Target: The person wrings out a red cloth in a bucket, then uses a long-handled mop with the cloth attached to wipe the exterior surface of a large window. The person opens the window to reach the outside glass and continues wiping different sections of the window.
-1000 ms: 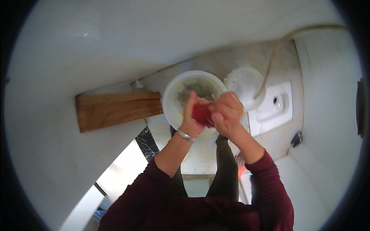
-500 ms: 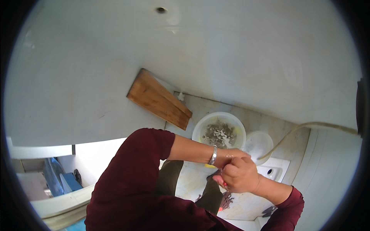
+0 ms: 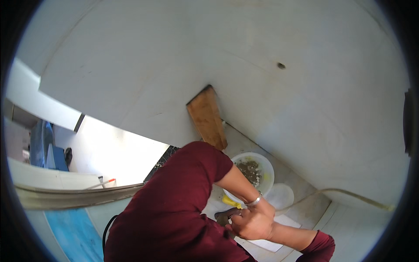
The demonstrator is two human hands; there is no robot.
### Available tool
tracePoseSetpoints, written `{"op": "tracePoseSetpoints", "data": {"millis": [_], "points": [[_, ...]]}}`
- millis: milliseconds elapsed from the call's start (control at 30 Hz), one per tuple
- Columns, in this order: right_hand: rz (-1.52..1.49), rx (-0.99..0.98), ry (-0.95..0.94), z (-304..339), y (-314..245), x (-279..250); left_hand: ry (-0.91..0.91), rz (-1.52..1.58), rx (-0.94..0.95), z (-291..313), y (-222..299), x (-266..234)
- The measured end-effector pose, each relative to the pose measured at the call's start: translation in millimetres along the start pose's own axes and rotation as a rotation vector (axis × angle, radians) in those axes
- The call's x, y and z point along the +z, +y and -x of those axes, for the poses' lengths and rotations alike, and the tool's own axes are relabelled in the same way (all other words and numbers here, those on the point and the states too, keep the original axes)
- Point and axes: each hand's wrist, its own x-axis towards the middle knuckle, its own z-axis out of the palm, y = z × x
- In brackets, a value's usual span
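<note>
My left arm, with a silver bracelet [image 3: 253,201] at the wrist, reaches down and right. My left hand [image 3: 267,208] lies mostly behind my right hand, so its fingers are hidden. Curled fingers make a fist of my right hand [image 3: 252,224], pressed against the left hand and wrist; whatever it grips is covered. Just beyond the hands, a round white basin [image 3: 271,175] holds murky liquid with pale bits in it. A smaller white container [image 3: 281,196] stands beside it, and a hose [image 3: 334,191] runs toward that container. Something yellow [image 3: 231,201] sits near the basin's lower edge.
A wooden board [image 3: 206,118] leans in the corner between pale walls. Partly under my right arm lies a white squat toilet pan [image 3: 273,245]. At the left, a bright doorway opens past a raised sill [image 3: 78,197], with blue objects [image 3: 54,153] beyond.
The view has swung, so the board and basin appear farther right and lower. My hands remain together; the left hand is now more covered, and the red spot by the right hand no longer shows.
</note>
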Motion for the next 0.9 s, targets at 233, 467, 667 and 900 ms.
{"op": "tracePoseSetpoints", "data": {"millis": [233, 467, 667, 900], "points": [[0.152, 0.561, 0.26, 63, -5, 2, 0.753, 0.575, 0.518, 42, 11, 5], [-0.954, 1.072, 0.986, 50, -35, 36, 1.447, 1.037, 0.848, 125, 31, 109], [-0.984, 1.069, 0.763, -46, -87, 69, 1.307, 1.142, 0.876, 193, -51, 196], [-0.882, 0.823, 0.301, -200, -72, 105, 1.58, 0.984, 1.356, 357, -120, 271]]}}
